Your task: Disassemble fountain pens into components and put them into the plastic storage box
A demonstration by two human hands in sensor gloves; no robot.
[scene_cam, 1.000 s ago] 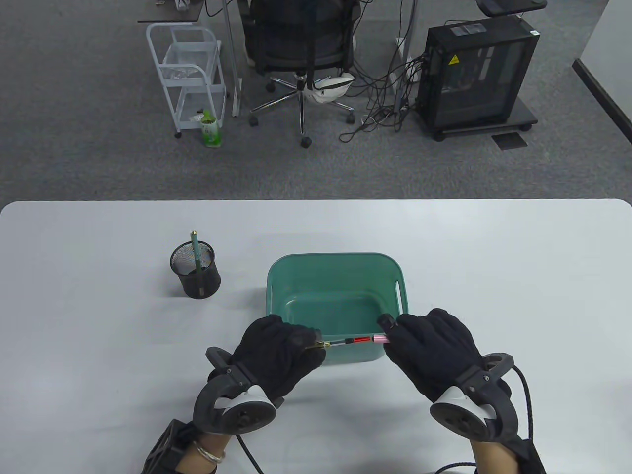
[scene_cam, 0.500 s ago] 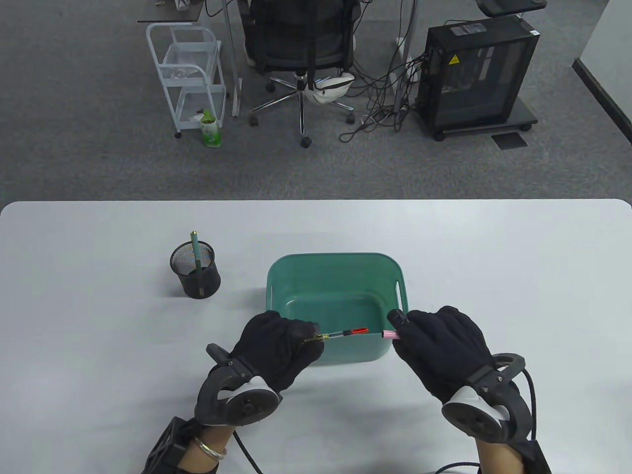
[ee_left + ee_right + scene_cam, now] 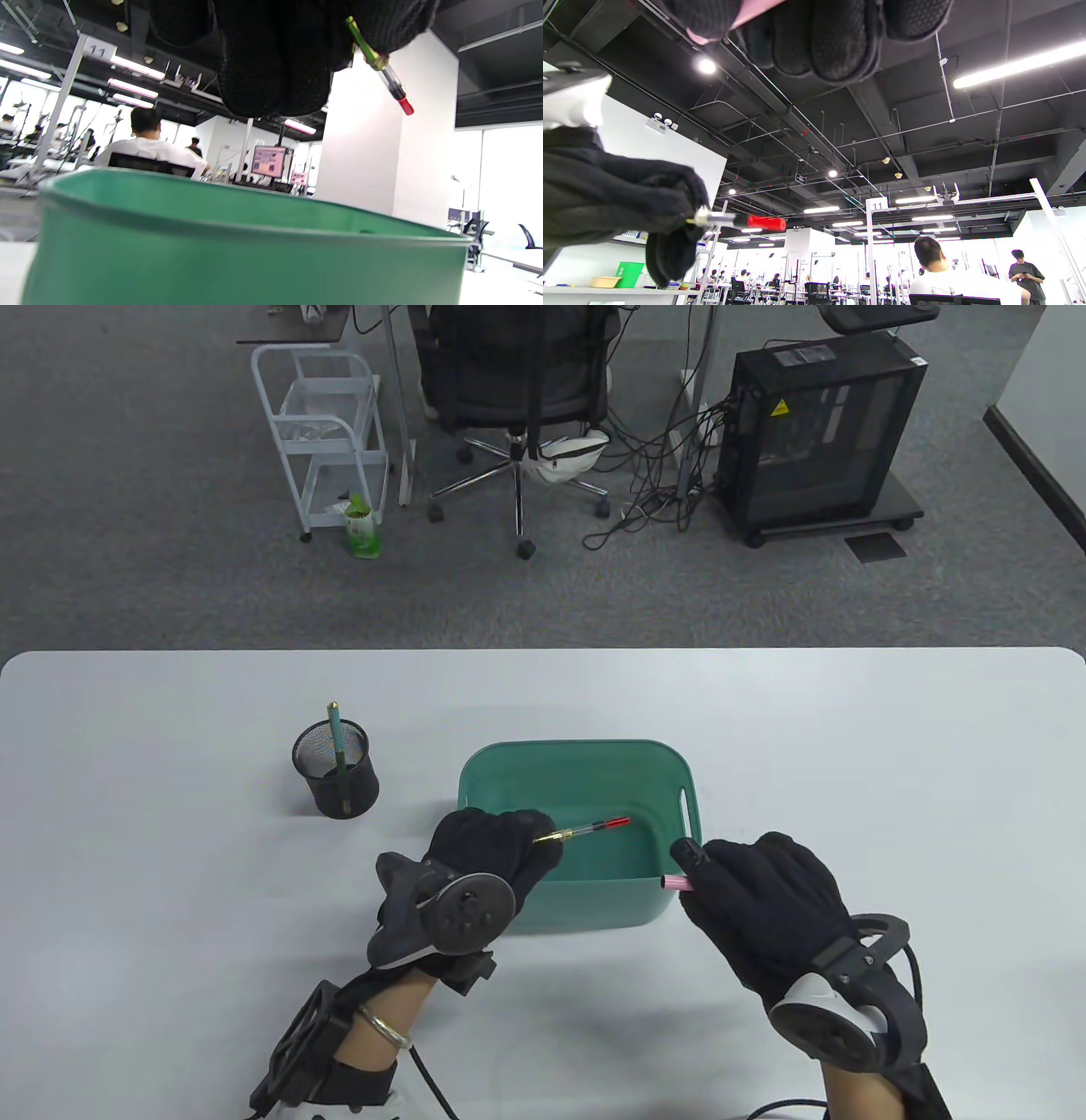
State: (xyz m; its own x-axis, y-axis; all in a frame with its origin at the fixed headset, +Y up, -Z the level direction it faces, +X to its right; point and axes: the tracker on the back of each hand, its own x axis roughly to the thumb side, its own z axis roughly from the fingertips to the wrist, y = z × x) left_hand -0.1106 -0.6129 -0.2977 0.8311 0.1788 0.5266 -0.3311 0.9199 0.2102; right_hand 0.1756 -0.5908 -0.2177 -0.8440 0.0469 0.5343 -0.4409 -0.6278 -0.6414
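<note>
**Pen apart, halves held over box edge**

Left hand (image 3: 488,848) pinches the nib section with red-tipped converter (image 3: 585,831), poised above the green storage box (image 3: 687,797) interior near its front-left rim. Right hand (image 3: 764,899) grips the pink barrel (image 3: 675,883), probably just outside the front-right corner. Halves apart.

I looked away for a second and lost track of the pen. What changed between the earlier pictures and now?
The pen came apart: the left hand carried the red-tipped inner section up and back over the green box, turning at the wrist. The right hand drew the pink barrel off rightward. Both grips, the box and the mesh pen cup stayed as they were.
</note>
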